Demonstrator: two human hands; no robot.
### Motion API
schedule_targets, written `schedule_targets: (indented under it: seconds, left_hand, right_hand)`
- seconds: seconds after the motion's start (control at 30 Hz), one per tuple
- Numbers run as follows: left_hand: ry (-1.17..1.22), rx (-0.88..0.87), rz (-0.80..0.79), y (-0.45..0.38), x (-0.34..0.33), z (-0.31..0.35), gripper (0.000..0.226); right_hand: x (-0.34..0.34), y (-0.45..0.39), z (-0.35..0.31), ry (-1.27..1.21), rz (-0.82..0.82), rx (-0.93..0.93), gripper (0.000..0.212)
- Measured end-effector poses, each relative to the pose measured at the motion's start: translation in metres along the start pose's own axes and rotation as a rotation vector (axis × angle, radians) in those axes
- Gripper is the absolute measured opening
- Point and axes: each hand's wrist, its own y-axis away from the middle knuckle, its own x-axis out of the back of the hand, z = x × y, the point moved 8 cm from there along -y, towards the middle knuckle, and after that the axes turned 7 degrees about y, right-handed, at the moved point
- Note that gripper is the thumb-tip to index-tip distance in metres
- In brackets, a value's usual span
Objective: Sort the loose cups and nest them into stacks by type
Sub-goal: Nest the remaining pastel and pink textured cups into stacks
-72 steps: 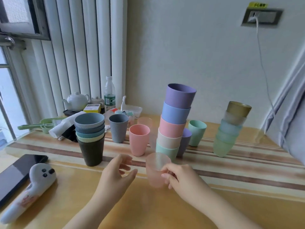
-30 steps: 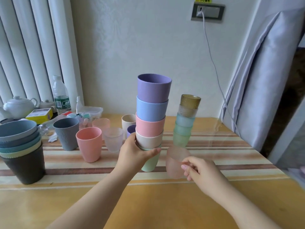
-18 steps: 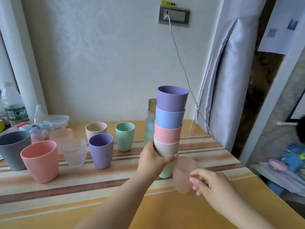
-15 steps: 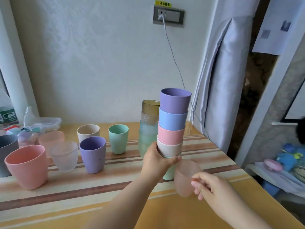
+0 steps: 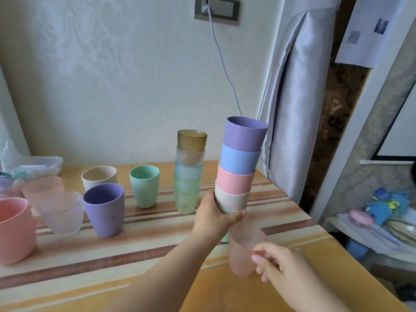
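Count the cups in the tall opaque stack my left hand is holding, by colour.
Purple cup: 1
Blue cup: 1
Pink cup: 1
Cream cup: 1
Mint cup: 1
Total: 5

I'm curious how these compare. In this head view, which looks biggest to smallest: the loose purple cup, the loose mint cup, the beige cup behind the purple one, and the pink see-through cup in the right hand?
1. loose purple cup
2. pink see-through cup, though it is nearest the camera
3. loose mint cup
4. beige cup, partly hidden, so unsure
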Motion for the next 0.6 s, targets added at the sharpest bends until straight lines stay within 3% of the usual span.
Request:
schedule_targets:
  seconds: [0.3,0.47,0.6]
  left_hand:
    - [0.017,0.061,-0.054,0.006,-0.001,-0.002,0.063]
    - [-0.060,0.050,-0.021,0.017,0.027,-0.004,0.094]
    - [-0.142,-0.014,0.112,0.049,0.085,-0.010,0.067]
  right_hand:
    - [-0.007,0.005,-0.008,0.008,-0.009,-0.033,0.028]
    - [-0.011,0.009,-0.017,-0.018,-0.010,-0.019,0.022]
    - [-0.028,0.006,-0.046,-0.039,-0.009,0.050,0.029]
